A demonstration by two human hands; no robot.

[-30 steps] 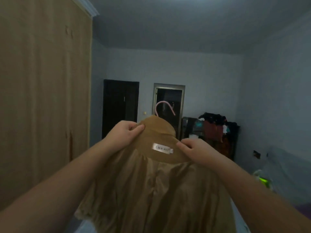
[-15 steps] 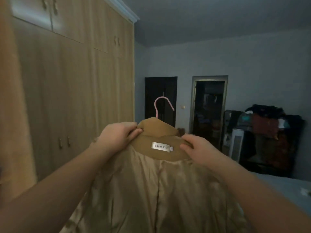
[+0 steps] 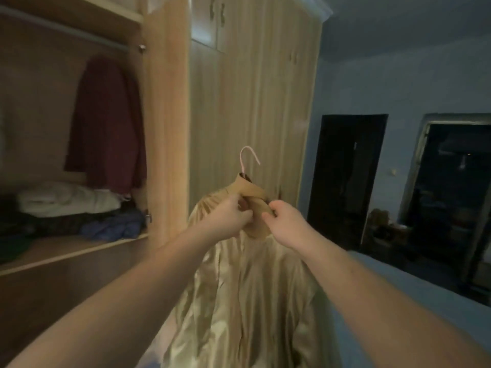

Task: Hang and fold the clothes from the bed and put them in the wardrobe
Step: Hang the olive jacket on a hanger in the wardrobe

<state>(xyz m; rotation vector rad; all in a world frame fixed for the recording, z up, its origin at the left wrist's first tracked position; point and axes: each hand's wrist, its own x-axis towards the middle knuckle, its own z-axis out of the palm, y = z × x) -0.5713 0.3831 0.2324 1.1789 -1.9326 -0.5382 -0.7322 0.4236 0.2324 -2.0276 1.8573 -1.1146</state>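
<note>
A tan coat (image 3: 247,296) with a shiny beige lining hangs in front of me on a hanger whose pink hook (image 3: 248,158) sticks up above the collar. My left hand (image 3: 228,219) and my right hand (image 3: 285,225) both pinch the brown collar (image 3: 252,192), close together. The open wardrobe (image 3: 164,128) stands at the left, with a metal rail (image 3: 66,29) near its top. The bed (image 3: 414,309) with a blue sheet lies at the lower right.
In the open section a dark red garment (image 3: 106,123) hangs from the rail above a shelf (image 3: 77,248) with piled folded clothes (image 3: 69,200). Shut wardrobe doors (image 3: 252,102) are behind the coat. A dark door (image 3: 345,176) and a doorway (image 3: 451,187) are at the right.
My view has swung left, bringing the open wardrobe section into sight. My hands have drawn closer together on the collar, and the coat is held farther out.
</note>
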